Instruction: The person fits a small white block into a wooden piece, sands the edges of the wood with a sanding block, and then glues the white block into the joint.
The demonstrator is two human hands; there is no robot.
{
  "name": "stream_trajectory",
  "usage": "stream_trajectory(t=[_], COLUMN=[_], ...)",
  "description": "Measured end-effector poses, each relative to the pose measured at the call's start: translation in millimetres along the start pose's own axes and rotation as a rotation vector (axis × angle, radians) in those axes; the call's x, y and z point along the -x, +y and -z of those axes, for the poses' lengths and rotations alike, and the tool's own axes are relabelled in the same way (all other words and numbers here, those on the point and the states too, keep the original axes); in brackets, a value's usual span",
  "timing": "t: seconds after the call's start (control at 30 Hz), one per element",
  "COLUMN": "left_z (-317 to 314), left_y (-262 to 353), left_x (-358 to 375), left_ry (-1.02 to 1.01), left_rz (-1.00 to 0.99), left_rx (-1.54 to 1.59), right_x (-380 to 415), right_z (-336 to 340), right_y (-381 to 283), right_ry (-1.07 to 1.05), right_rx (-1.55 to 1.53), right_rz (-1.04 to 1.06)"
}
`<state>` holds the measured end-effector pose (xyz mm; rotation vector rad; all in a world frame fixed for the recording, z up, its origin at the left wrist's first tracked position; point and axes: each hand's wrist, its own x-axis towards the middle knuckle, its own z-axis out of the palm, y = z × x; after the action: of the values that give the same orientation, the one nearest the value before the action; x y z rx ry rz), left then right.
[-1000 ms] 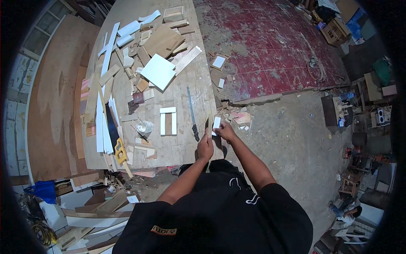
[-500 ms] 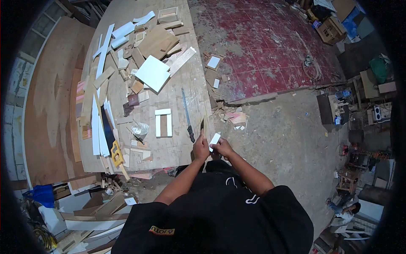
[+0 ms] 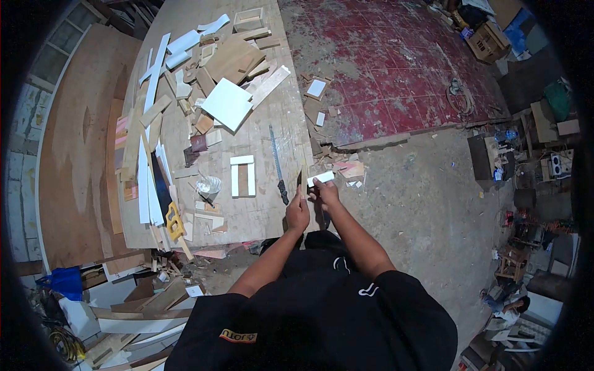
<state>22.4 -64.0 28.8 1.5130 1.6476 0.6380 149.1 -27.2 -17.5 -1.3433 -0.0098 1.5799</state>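
My left hand (image 3: pixel 297 213) is closed round a thin, upright wooden piece (image 3: pixel 304 180) at the right edge of the workbench. Just right of it, my right hand (image 3: pixel 326 193) pinches a small white block (image 3: pixel 321 179), its long side lying nearly crosswise and its left end close to the wooden piece. A small saw with a dark handle (image 3: pixel 283 189) lies on the bench left of my hands. Farther left is a rectangular frame of white strips (image 3: pixel 234 179) with a brown middle.
The wooden bench (image 3: pixel 266 216) bears a white square board (image 3: pixel 227 104), wood scraps, a clear container (image 3: pixel 208 185) and a yellow-handled saw (image 3: pixel 174 223). Debris (image 3: pixel 351 170) lies on the floor to the right. A person (image 3: pixel 510 307) is at the far lower right.
The white block has turned from steeply slanted to nearly crosswise, and my right hand has moved slightly up with it. The view has shifted a little.
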Motion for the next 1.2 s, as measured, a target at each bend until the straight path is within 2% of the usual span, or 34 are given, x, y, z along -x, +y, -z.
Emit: stream_trajectory(t=[0.1,0.17,0.23,0.3,0.37,0.43,0.5,0.57,0.63,0.7,0.83,0.87,1.03,1.1,1.17,1.2], left_z=[2,3,1,-4,-9,-9,-6,2,-1,1,-3,-4,4,8,1,-3], left_y=[6,6,-1,-6,-14,-14,-11,0,-5,-2,-6,-7,6,13,1,-7], left_x=[2,2,0,-1,-2,-2,-1,2,1,1,0,0,2,3,1,-1], left_ry=[-0.007,-0.006,-0.010,-0.041,0.084,0.079,0.075,-0.021,0.013,-0.024,0.073,0.061,-0.005,-0.081,-0.037,0.010], left_rz=[0.001,-0.010,-0.032,0.014,-0.146,-0.142,-0.134,-0.024,-0.062,-0.003,-0.097,-0.093,-0.022,0.094,0.024,-0.043], left_rx=[0.038,0.091,0.007,0.024,0.000,0.015,0.027,0.036,0.012,-0.014,0.049,0.032,0.087,0.096,0.056,0.016], right_x=[28,40,52,61,70,63,44,22,11,8,9,12,45,60,71,73], right_z=[4,9,16,25,34,40,39,28,10,-4,-7,-4,12,23,33,35], right_y=[7,18,31,38,37,32,27,16,-5,-23,-13,-5,35,41,39,36], right_ry=[-0.049,-0.043,0.020,-0.004,-0.077,-0.107,-0.123,-0.040,-0.022,0.016,0.026,0.039,0.045,0.001,-0.093,-0.118], right_rx=[0.005,0.024,0.197,0.182,0.318,0.336,0.679,0.572,0.515,0.456,0.386,0.280,0.114,0.132,0.172,0.238], right_rz=[-0.056,-0.031,0.072,0.113,0.025,-0.015,0.301,0.261,0.348,0.306,0.345,0.230,0.147,0.082,-0.053,-0.051])
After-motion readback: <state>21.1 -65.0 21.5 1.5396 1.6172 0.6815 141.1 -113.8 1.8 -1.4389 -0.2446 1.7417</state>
